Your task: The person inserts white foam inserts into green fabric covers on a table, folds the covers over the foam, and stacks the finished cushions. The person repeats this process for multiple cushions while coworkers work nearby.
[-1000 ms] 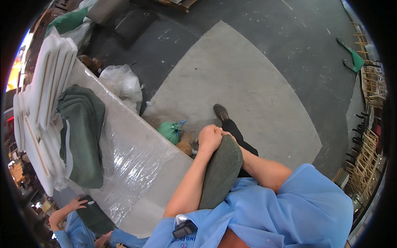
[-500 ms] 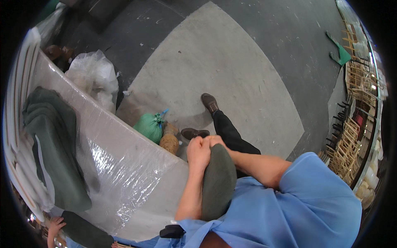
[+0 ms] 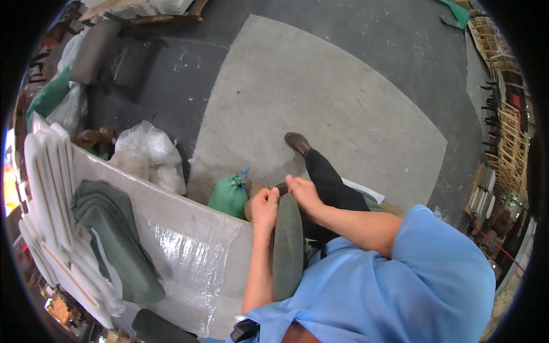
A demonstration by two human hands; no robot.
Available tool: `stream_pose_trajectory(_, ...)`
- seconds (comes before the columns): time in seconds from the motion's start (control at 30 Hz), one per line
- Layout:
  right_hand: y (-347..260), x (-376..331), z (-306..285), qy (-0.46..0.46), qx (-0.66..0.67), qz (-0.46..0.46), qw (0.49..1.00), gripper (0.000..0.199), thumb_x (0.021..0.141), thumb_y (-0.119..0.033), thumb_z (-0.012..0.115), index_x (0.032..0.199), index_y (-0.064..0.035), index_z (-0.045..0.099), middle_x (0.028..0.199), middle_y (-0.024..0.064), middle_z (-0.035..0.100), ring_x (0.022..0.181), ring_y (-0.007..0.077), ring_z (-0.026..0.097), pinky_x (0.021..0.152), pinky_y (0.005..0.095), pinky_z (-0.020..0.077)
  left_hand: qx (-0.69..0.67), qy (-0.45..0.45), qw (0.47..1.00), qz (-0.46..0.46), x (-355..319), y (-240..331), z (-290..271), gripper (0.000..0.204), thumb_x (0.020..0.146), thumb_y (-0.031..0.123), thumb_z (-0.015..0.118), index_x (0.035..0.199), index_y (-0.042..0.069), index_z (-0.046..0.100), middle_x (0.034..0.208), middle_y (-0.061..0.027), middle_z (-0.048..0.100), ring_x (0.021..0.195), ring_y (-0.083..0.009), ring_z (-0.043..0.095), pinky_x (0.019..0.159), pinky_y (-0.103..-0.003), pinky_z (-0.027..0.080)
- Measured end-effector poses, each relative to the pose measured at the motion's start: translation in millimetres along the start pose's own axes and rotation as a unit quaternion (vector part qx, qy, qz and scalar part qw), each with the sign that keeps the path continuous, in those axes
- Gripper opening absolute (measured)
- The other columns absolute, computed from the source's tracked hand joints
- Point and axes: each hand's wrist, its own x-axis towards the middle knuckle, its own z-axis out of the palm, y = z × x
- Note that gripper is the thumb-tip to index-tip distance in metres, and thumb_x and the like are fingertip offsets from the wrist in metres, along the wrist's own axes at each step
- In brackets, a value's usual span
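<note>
A dark green padded cushion (image 3: 289, 251) stands on edge against my body, between my forearms. My left hand (image 3: 265, 209) is closed beside the cushion's far end. My right hand (image 3: 303, 194) is closed too, just past the same end and a short gap to the right. Whatever the fingers pinch is hidden or too small to name. On the plastic-wrapped table (image 3: 229, 268) to my left lies a pile of dark green fabric or covered cushions (image 3: 123, 251) with a pale strip along it.
White foam pads (image 3: 51, 188) are stacked at the table's left end. Beyond the table edge sit a green tied sack (image 3: 229, 197) and clear plastic bags (image 3: 148, 151). Wooden frames (image 3: 514, 137) line the far right. My shoe (image 3: 297, 143) is on the concrete floor.
My hands were together at the cushion's end and are now slightly apart. The cushion appears narrower, turned more edge-on. The view has shifted; another person's hands at lower left have left it.
</note>
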Motion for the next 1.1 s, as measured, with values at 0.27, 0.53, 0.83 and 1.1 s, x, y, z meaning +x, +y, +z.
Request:
stream_pose_trajectory(0.27,-61,-59,5,-0.138,0.078,-0.225,0.961,0.045,0.116,-0.039,0.044,0.102,-0.002,0.066,0.085,0.001,0.062,0.081,0.0101,0.055,0.081,0.0278,0.0482,-0.082,0.0,0.994,-0.067,7,-10,5,0.031,0.103,0.024,0.067,0.077,0.008,0.061,0.07,0.0054,0.055,0.063,-0.0066,0.046,0.058,-0.029,0.038)
stream_pose_trajectory(0.53,-42,-27,12,-0.218,0.121,-0.107,0.963,0.064,0.115,-0.051,0.035,0.087,-0.0016,0.065,0.071,0.0081,0.063,0.066,0.0162,0.061,0.067,0.0306,0.0515,-0.213,0.104,0.967,-0.093,22,-17,7,0.013,0.105,0.017,0.06,0.111,0.006,0.062,0.091,-0.0048,0.065,0.067,-0.0101,0.056,0.064,-0.027,0.047)
stream_pose_trajectory(0.83,-22,0,10,-0.306,0.184,0.041,0.933,0.069,0.11,-0.06,0.042,0.078,-0.0036,0.065,0.061,0.008,0.06,0.051,0.0173,0.057,0.052,0.0307,0.0478,-0.237,0.172,0.955,0.055,17,31,1,0.024,0.109,0.017,0.053,0.13,0.007,0.06,0.104,-0.0057,0.068,0.08,-0.0107,0.061,0.073,-0.029,0.05)
stream_pose_trajectory(1.1,-54,-23,32,-0.464,0.184,0.04,0.865,0.064,0.111,-0.057,0.043,0.07,-0.0102,0.061,0.055,0.004,0.055,0.057,0.0219,0.057,0.063,0.0386,0.0501,-0.104,0.172,0.971,0.13,-122,-33,-43,0.029,0.11,0.029,0.057,0.124,0.005,0.064,0.105,-0.0036,0.069,0.091,-0.012,0.064,0.084,-0.03,0.052)
